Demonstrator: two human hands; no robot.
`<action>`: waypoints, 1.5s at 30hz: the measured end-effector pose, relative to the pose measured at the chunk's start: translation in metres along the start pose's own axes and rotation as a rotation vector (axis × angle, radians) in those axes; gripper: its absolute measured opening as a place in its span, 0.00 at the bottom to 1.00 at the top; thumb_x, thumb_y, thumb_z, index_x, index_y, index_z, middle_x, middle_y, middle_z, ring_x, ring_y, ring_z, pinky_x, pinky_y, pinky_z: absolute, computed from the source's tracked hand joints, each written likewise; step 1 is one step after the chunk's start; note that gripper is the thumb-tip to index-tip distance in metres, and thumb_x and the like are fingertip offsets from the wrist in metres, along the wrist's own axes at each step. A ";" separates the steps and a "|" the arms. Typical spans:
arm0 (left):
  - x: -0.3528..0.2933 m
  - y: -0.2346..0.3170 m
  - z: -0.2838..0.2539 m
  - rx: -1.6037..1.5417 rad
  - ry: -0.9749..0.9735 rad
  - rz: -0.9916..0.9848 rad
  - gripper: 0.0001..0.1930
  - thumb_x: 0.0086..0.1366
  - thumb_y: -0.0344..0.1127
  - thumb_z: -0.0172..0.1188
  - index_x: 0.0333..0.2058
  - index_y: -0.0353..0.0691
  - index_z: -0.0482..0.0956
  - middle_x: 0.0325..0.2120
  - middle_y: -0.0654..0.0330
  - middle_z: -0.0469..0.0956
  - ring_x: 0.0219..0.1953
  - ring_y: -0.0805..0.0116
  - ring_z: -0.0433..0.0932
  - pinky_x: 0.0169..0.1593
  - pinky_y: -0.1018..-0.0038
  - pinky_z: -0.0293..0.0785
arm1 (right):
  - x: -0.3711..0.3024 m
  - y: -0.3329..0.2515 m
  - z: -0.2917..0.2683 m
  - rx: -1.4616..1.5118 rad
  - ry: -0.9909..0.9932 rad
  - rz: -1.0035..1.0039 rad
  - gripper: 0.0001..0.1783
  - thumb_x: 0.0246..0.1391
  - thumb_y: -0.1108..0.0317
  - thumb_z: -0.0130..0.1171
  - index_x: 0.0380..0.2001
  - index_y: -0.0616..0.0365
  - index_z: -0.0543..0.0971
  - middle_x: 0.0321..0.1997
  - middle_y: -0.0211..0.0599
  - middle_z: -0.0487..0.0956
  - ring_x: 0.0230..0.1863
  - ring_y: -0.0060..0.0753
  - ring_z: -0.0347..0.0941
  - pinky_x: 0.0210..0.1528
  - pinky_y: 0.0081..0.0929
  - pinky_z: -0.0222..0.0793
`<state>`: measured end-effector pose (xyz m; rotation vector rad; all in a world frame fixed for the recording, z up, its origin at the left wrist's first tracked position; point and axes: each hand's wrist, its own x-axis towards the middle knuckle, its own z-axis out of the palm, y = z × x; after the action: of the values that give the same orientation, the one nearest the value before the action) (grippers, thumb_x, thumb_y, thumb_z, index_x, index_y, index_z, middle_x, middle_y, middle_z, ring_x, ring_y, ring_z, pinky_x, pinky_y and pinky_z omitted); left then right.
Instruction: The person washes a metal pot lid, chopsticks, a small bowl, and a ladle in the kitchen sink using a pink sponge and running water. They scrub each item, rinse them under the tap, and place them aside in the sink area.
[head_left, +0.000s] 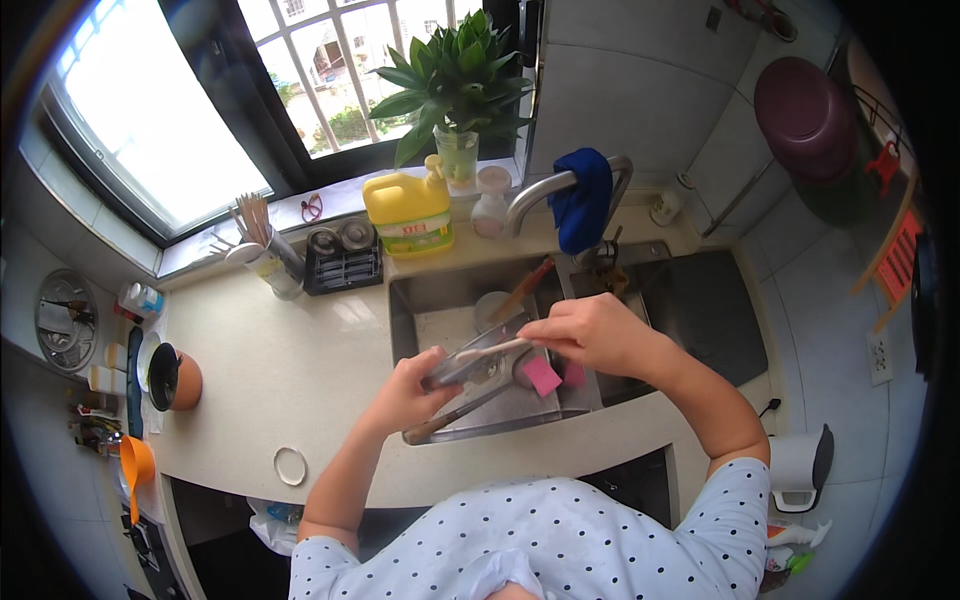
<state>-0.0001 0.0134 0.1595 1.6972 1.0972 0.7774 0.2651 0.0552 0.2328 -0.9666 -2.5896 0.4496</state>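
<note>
Presently, a greyish, see-through vessel point(450, 374) is resting in the left hand point(406, 394), above the sink point(430, 326); the thumb is lying against its left end, the other fingers are curling around it, partly hidden. A pale, slender implement point(494, 348) is crossing the vessel's upper side, its right end sitting between thumb and fingertips of the right hand point(598, 336), which are pinching narrowly. Below, a wooden handle point(424, 431) is slanting over the sink's near edge; a pink sponge point(541, 376) is showing just right of the vessel. A brown, red-tipped handle point(522, 291) is leaning farther back. Beyond the sink, a blue cloth point(580, 205) is hanging over the faucet point(538, 188); a yellow jug point(408, 212) is standing behind, left. A white ring point(278, 468) is lying on the countertop point(245, 400).
</note>
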 end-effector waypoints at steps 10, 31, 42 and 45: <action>-0.004 -0.006 -0.002 -0.016 0.075 -0.019 0.12 0.47 0.24 0.63 0.26 0.36 0.66 0.19 0.68 0.62 0.22 0.83 0.60 0.22 0.82 0.58 | 0.000 0.016 -0.008 0.045 0.005 0.021 0.10 0.49 0.64 0.55 0.35 0.48 0.79 0.24 0.34 0.75 0.25 0.35 0.72 0.27 0.28 0.68; -0.010 -0.001 0.007 -0.123 0.170 -0.103 0.10 0.48 0.24 0.62 0.25 0.36 0.68 0.19 0.70 0.64 0.22 0.85 0.61 0.23 0.85 0.57 | 0.011 0.001 0.017 0.162 0.020 0.017 0.09 0.51 0.60 0.52 0.33 0.49 0.78 0.25 0.37 0.76 0.29 0.40 0.73 0.31 0.32 0.69; -0.002 0.004 0.020 -0.348 0.415 -0.115 0.09 0.48 0.25 0.63 0.28 0.34 0.72 0.21 0.70 0.69 0.25 0.84 0.67 0.28 0.85 0.64 | 0.008 -0.014 0.041 0.094 0.164 0.061 0.15 0.48 0.68 0.56 0.43 0.48 0.75 0.22 0.38 0.74 0.23 0.38 0.72 0.25 0.29 0.69; 0.000 0.006 0.023 -0.254 0.401 -0.151 0.09 0.49 0.26 0.62 0.30 0.33 0.73 0.22 0.68 0.72 0.27 0.83 0.69 0.30 0.84 0.66 | 0.005 -0.012 0.047 0.065 0.204 0.117 0.18 0.48 0.69 0.55 0.45 0.47 0.74 0.22 0.38 0.74 0.22 0.38 0.72 0.25 0.29 0.69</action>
<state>0.0215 0.0035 0.1568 1.2602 1.3159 1.1386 0.2350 0.0419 0.1967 -1.0851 -2.3325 0.4383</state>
